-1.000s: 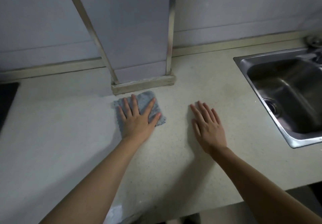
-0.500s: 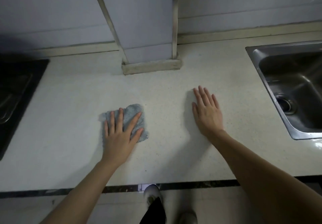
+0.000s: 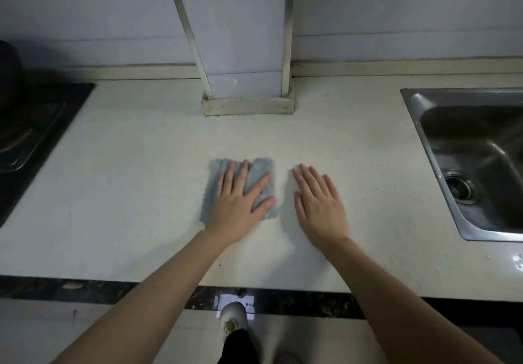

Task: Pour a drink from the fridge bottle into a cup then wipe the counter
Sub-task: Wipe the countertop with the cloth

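A small grey-blue cloth (image 3: 262,169) lies flat on the pale speckled counter (image 3: 127,171), in the middle. My left hand (image 3: 233,205) presses down on it, palm flat and fingers spread, covering most of it. My right hand (image 3: 319,205) rests flat on the bare counter just right of the cloth, fingers apart and holding nothing. No bottle or cup is in view.
A steel sink (image 3: 424,148) is sunk into the counter at the right. A black stove top (image 3: 28,137) sits at the left. A tiled pillar (image 3: 246,52) stands at the back centre. My shoe (image 3: 233,318) shows below the counter's dark front edge.
My left hand slid the cloth from the pillar's base toward the front left, then right, until it lies beside my right hand. The right hand stayed flat on the counter.
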`<state>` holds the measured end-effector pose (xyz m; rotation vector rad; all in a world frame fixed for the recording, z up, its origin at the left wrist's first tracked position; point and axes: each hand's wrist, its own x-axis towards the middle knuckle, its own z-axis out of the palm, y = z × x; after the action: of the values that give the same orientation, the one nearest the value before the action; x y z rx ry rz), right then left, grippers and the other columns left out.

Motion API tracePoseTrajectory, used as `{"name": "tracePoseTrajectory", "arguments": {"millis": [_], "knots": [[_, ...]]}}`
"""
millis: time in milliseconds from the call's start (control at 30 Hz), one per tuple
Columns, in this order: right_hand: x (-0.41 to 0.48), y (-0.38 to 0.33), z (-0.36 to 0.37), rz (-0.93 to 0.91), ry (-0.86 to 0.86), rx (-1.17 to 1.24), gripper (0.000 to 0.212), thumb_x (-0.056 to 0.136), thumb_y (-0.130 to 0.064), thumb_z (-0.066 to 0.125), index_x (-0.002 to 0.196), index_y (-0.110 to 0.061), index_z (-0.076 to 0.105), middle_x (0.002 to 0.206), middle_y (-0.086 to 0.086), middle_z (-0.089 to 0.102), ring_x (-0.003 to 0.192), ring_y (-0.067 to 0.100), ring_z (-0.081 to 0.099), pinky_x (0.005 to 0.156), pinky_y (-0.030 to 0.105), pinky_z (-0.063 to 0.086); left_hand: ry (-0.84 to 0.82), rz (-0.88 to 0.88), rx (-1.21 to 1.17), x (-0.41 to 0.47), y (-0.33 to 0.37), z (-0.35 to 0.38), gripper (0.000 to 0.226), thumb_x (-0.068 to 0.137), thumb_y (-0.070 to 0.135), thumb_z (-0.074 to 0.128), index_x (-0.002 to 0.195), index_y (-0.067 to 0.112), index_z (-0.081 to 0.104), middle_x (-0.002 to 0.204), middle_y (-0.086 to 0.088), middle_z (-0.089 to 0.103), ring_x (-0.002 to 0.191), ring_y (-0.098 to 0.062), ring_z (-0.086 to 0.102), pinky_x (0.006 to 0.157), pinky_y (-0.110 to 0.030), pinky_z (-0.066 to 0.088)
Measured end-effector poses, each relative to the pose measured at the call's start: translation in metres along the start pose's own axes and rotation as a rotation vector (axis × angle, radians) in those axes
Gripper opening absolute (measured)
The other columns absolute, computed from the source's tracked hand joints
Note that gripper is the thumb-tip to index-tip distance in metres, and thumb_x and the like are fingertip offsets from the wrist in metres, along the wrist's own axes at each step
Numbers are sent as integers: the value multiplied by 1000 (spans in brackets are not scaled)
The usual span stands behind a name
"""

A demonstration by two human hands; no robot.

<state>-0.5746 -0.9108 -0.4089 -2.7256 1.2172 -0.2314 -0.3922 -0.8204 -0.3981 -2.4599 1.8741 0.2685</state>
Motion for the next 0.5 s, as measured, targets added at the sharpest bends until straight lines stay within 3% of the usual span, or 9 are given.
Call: {"name": "tracePoseTrajectory", "arguments": {"millis": [100,167,267,367,500], "knots": [[-4,4,-1,8,-13,12,55,102,-40,8,153,-21,7,160,-4,6,147,10,-3,121,38,7,30,207,33,-39,-22,8,62,97,69,11,154,48,-2,166,0,-11,151,-27,-18,123,-49,-5],[-2,2,-1,8,-15,17,55,101,-41,7,153,-22,4,160,-5,3,147,10,-5,121,38,6,15,200,48,-56,-51,2,59,100,66,13,152,50,-8,164,1,-19,150,-25,-21,122,-49,-9],[-1,-1,1,-4,-20,20,56,101,-42,6,153,-21,3,160,-5,1,147,11,-7,121,39,5,23,17,23,-61,-87,-5,59,96,68,3,150,51,-15,162,1,-25,149,-24,-24,120,-44,-15],[-2,-1,3,0,-7,-14,56,102,-43,8,153,-19,5,160,-3,4,148,13,-4,121,39,6,53,-178,52,-40,-99,-4,73,85,75,-12,152,47,-12,166,-5,-12,151,-31,-13,122,-49,-7],[2,-1,3,-2,-4,-10,57,101,-43,8,153,-19,7,160,-3,5,148,14,-3,121,39,5,16,-338,34,3,-81,-7,75,83,73,1,152,46,-13,165,-7,-14,149,-40,-14,118,-59,-8]]}}
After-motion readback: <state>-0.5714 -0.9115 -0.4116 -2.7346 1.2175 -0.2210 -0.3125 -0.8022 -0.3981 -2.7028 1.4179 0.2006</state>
